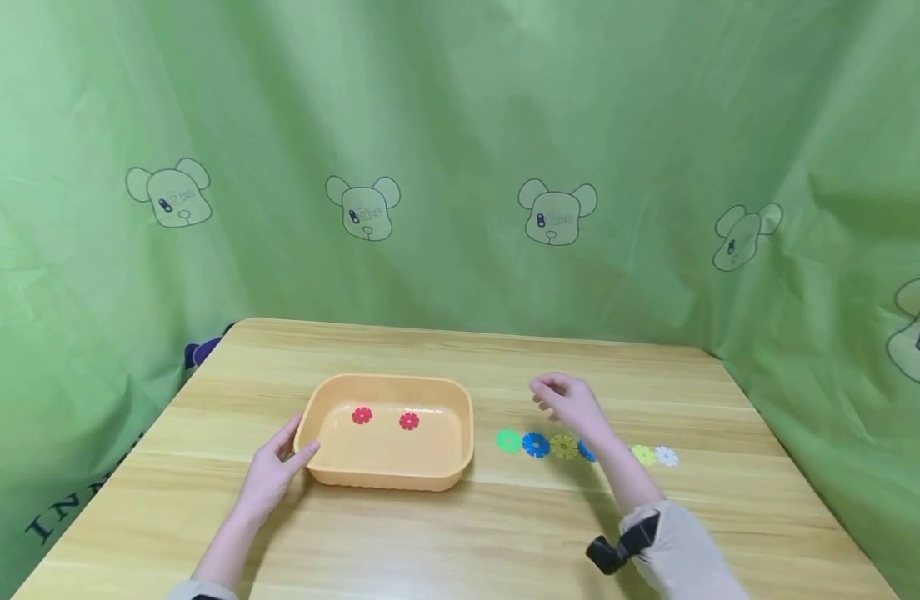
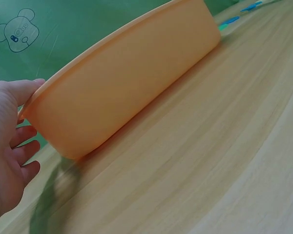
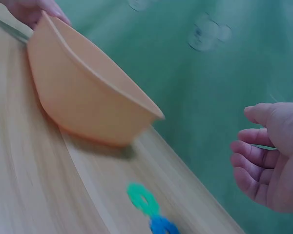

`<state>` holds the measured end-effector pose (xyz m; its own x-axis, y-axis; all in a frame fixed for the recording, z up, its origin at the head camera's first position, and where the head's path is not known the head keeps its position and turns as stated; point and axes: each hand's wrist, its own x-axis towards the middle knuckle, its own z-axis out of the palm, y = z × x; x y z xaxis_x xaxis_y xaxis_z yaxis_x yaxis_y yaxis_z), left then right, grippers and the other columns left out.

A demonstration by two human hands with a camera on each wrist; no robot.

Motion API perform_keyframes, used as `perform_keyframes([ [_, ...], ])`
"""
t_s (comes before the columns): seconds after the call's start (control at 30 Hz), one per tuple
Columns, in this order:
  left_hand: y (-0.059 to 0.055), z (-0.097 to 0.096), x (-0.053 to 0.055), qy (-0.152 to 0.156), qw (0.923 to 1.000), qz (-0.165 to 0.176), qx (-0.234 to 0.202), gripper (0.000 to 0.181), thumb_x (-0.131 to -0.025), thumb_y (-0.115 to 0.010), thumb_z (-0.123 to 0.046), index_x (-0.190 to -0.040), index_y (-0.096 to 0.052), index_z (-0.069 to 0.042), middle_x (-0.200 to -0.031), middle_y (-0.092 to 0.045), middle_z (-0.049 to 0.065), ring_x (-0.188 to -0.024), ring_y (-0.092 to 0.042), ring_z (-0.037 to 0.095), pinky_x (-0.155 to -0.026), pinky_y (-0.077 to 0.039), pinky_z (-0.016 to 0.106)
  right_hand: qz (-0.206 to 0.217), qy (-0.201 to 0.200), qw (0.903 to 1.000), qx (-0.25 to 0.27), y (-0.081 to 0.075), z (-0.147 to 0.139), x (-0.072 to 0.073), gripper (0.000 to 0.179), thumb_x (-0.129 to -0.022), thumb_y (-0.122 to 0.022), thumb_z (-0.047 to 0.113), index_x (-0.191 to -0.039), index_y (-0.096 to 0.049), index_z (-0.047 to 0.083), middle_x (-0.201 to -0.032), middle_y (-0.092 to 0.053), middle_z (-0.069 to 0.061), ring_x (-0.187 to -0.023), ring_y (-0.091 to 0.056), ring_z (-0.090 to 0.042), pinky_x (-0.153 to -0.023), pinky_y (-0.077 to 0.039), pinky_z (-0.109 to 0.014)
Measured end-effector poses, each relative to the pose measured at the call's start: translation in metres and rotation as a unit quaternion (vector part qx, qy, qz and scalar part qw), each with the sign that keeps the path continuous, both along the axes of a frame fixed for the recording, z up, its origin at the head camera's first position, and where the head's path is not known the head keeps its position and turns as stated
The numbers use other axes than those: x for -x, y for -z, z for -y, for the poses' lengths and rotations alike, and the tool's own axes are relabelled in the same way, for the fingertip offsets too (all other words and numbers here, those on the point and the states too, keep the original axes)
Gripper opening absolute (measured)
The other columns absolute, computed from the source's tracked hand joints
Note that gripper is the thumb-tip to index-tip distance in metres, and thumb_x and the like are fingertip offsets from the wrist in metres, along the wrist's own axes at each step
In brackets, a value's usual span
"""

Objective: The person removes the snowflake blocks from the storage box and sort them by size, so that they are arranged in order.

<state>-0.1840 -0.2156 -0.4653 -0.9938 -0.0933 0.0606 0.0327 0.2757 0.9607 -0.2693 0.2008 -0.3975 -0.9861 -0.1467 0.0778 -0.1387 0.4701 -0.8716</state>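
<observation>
A peach-orange plastic basin (image 1: 385, 478) stands on the table, with two red flower-shaped discs (image 1: 362, 415) inside. My left hand (image 1: 270, 473) pinches its left rim, thumb over the edge and fingers outside below, as the left wrist view (image 2: 10, 141) also shows. To the basin's right lies a row of flower-shaped plastic discs: green (image 1: 508, 441), blue (image 1: 536, 445), olive-yellow (image 1: 563, 447), another blue (image 1: 587, 451), pale yellow (image 1: 643, 455) and white (image 1: 666, 456). Above this row hovers my right hand (image 1: 572, 404), fingers loosely curled around nothing; its forearm hides part of the row.
The wooden table (image 1: 400, 542) reaches back to a green curtain (image 1: 460, 275) printed with bear heads, which also hangs along both sides. A black strap (image 1: 625, 543) circles the right sleeve. Something dark purple (image 1: 200, 352) shows at the table's far left corner.
</observation>
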Motion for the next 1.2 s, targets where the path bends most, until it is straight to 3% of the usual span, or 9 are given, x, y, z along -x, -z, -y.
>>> perform_keyframes([
  [0.23,0.001,0.0,0.0,0.0,1.0,-0.002,-0.004,0.067,-0.09,-0.061,-0.015,-0.143,-0.025,0.006,-0.148,-0.023,0.021,-0.134,-0.025,0.036,-0.109,-0.024,0.038,0.001,-0.05,0.9987,0.004,-0.007,0.054,0.005,0.034,-0.094,-0.054,0.027,-0.109,-0.06,-0.004,-0.091,-0.065,-0.013,-0.083,-0.061,-0.025,-0.069,-0.056,-0.038],
  [0.4,0.003,0.0,0.0,0.0,0.9999,-0.001,-0.012,0.067,-0.09,-0.061,-0.014,-0.143,-0.024,0.006,-0.148,-0.023,0.021,-0.134,-0.025,0.035,-0.109,-0.025,0.037,0.024,-0.07,0.9965,0.038,-0.009,0.085,0.011,0.033,-0.093,-0.056,0.025,-0.109,-0.06,-0.004,-0.09,-0.066,-0.011,-0.079,-0.061,-0.019,-0.069,-0.056,-0.037],
  [0.53,0.004,0.001,0.001,-0.001,0.9999,-0.003,-0.013,0.067,-0.09,-0.06,-0.015,-0.142,-0.024,0.007,-0.148,-0.023,0.022,-0.134,-0.025,0.035,-0.109,-0.024,0.038,0.051,-0.084,0.9926,0.072,-0.01,0.107,0.015,0.029,-0.091,-0.059,0.02,-0.108,-0.06,-0.004,-0.091,-0.067,-0.013,-0.08,-0.063,-0.022,-0.071,-0.056,-0.04],
  [0.67,0.005,0.0,0.001,-0.003,0.9999,0.0,-0.011,0.067,-0.09,-0.061,-0.016,-0.143,-0.025,0.006,-0.148,-0.024,0.021,-0.134,-0.026,0.035,-0.108,-0.025,0.037,0.07,-0.096,0.9895,0.082,-0.006,0.129,0.018,0.025,-0.089,-0.062,0.012,-0.107,-0.061,-0.005,-0.092,-0.067,-0.016,-0.081,-0.064,-0.025,-0.067,-0.057,-0.034],
  [0.87,0.006,0.0,0.001,-0.005,0.9999,0.0,-0.011,0.067,-0.091,-0.06,-0.017,-0.143,-0.025,0.005,-0.148,-0.023,0.021,-0.134,-0.025,0.034,-0.109,-0.025,0.037,0.108,-0.081,0.9873,0.085,0.011,0.159,0.024,0.027,-0.085,-0.065,0.006,-0.108,-0.06,-0.006,-0.092,-0.066,-0.014,-0.08,-0.064,-0.027,-0.069,-0.058,-0.037],
  [1.0,0.006,0.0,0.0,-0.005,0.9998,-0.001,-0.018,0.067,-0.091,-0.06,-0.017,-0.143,-0.024,0.006,-0.148,-0.022,0.021,-0.135,-0.024,0.034,-0.109,-0.023,0.036,0.133,-0.058,0.9848,0.096,0.019,0.176,0.023,0.028,-0.083,-0.066,0.006,-0.108,-0.059,-0.006,-0.089,-0.064,-0.012,-0.074,-0.061,-0.021,-0.072,-0.057,-0.038],
  [1.2,0.004,-0.001,0.0,-0.005,0.9997,0.004,-0.022,0.066,-0.092,-0.059,-0.016,-0.143,-0.023,0.005,-0.149,-0.02,0.02,-0.136,-0.021,0.033,-0.111,-0.021,0.037,0.108,-0.019,0.9925,0.053,0.03,0.191,0.022,0.028,-0.08,-0.071,0.006,-0.102,-0.06,-0.006,-0.083,-0.06,-0.011,-0.069,-0.057,-0.02,-0.062,-0.056,-0.033],
])
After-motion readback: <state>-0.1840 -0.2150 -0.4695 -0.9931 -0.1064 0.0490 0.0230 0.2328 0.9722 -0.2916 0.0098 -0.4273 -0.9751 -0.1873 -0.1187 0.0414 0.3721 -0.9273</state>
